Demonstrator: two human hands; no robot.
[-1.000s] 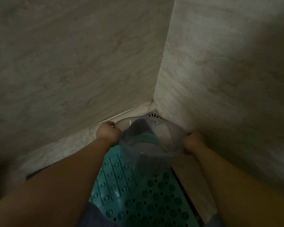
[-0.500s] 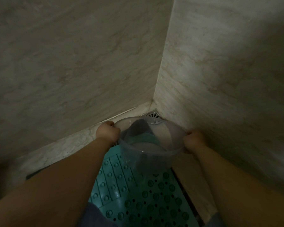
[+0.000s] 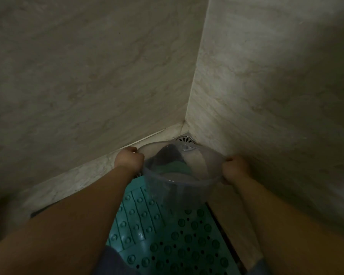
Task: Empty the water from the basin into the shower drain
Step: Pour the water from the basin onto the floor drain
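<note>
Two pale marbled wall panels (image 3: 87,76) meet in far corner, right of centre. Pale stone floor ledge (image 3: 83,173) runs along left wall base. Teal rubber shower mat (image 3: 167,245), studded and perforated, covers near floor. Dark groove (image 3: 224,233) along mat's right edge. Dim light.

Clear see-through basin (image 3: 179,187), teal studded and perforated mat (image 3: 167,241), beige veined marble walls (image 3: 87,76).
</note>
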